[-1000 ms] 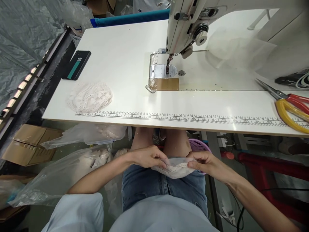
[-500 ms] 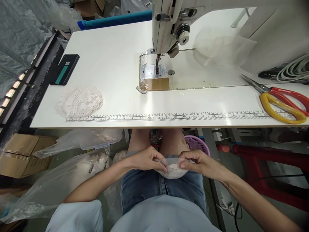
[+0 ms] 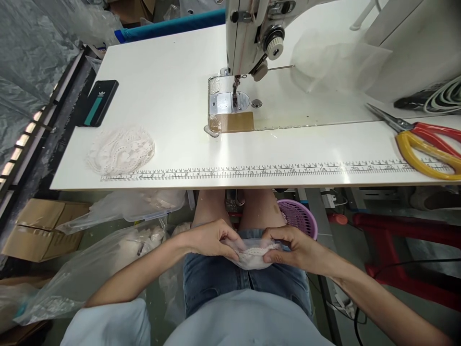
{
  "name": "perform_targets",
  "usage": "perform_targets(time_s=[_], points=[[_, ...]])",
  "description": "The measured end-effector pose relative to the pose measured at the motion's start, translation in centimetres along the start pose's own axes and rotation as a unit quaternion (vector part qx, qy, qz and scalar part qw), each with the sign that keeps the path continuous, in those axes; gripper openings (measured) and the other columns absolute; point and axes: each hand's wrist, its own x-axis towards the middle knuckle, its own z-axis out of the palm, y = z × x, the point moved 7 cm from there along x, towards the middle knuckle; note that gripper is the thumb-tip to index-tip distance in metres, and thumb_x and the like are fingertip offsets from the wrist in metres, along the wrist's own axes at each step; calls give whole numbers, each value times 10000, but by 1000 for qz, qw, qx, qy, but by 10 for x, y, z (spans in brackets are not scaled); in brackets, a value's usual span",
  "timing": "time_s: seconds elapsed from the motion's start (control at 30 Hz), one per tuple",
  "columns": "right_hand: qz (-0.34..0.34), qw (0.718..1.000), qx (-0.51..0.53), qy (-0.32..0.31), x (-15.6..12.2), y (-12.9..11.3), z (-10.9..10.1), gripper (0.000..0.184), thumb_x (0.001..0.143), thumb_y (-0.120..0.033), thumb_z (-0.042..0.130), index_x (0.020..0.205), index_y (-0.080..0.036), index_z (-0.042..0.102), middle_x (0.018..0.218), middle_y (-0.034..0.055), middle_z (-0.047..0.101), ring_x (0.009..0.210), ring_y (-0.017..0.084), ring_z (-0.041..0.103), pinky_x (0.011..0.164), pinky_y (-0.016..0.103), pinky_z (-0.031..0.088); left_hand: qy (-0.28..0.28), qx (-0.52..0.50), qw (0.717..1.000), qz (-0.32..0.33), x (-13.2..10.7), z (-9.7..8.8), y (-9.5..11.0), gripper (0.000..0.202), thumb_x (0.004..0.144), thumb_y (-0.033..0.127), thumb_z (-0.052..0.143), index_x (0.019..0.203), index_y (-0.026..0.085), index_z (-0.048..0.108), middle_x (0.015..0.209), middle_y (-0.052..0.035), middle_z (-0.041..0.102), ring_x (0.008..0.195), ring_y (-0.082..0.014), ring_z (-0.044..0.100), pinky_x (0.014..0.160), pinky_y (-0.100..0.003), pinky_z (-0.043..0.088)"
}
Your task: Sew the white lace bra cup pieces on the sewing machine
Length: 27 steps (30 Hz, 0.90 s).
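Note:
Above my lap, both hands hold a small piece of sheer white fabric [image 3: 252, 261] with a lace edging along its upper side. My left hand [image 3: 219, 241] pinches its left end, the fingertips partly covered by the thin cloth. At the other end, my right hand [image 3: 288, 246] grips it between thumb and fingers. A coil of white lace trim [image 3: 122, 150] lies on the left of the sewing table [image 3: 173, 105]. The sewing machine's presser foot [image 3: 235, 98] stands over the needle plate with no cloth under it.
Scissors [image 3: 428, 149] with red and yellow handles lie at the table's right. A dark phone [image 3: 101, 103] rests at the left, and a sheer white cloth [image 3: 334, 62] behind the machine head. Below are a purple basket [image 3: 298, 218], plastic bags [image 3: 90, 269] and a cardboard box [image 3: 43, 230].
Both hands have shifted slightly left with the fabric, and more of its lace edge shows between them. The camera view has moved a little.

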Motion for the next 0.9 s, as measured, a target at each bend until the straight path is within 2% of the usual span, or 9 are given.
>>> perform_targets(time_s=[0.13,0.2,0.33,0.43,0.63,0.77,0.9], points=[[11,1000,25,-9,3,7,3,238,780,-378,664,814,-144,634,680,-5,551,618,118,469,559,217,345,-37,-26,999,7,0,4,-1,361,650,321,760,961,147,709,863,-30,715,779,-147,648,777,-242,497],[15,1000,23,-8,5,10,5,242,782,-382,661,820,-145,630,684,-7,546,617,115,461,557,216,336,-40,-19,999,20,0,6,2,370,643,321,766,965,151,704,841,-16,702,753,-135,630,743,-224,484],[22,1000,4,13,6,11,6,231,774,-371,673,822,-155,609,696,-19,538,611,104,449,539,205,317,31,45,997,51,4,4,9,346,625,372,771,861,126,715,616,37,593,560,-75,494,524,-166,367],[20,1000,8,22,5,7,4,241,773,-375,673,843,-157,595,728,-10,561,639,114,480,554,206,344,68,62,995,50,5,1,9,311,656,391,741,759,100,716,516,52,503,493,-51,387,461,-168,280],[11,1000,-15,8,2,7,3,248,781,-381,663,881,-155,639,826,23,618,785,161,542,702,247,408,78,9,997,6,-1,-4,-7,232,644,298,753,778,110,732,639,-4,653,565,-83,520,555,-172,404],[12,1000,-25,2,5,8,8,253,791,-407,646,870,-167,657,799,12,621,741,149,532,670,238,401,89,14,996,1,-6,-7,-15,213,643,300,755,758,122,734,633,-11,667,563,-89,540,552,-170,413],[9,1000,-18,3,8,6,12,269,816,-432,610,836,-168,653,759,6,601,689,136,513,624,230,387,90,30,995,8,-11,-9,-14,222,654,328,749,747,127,729,643,-15,674,586,-103,563,538,-167,404]])
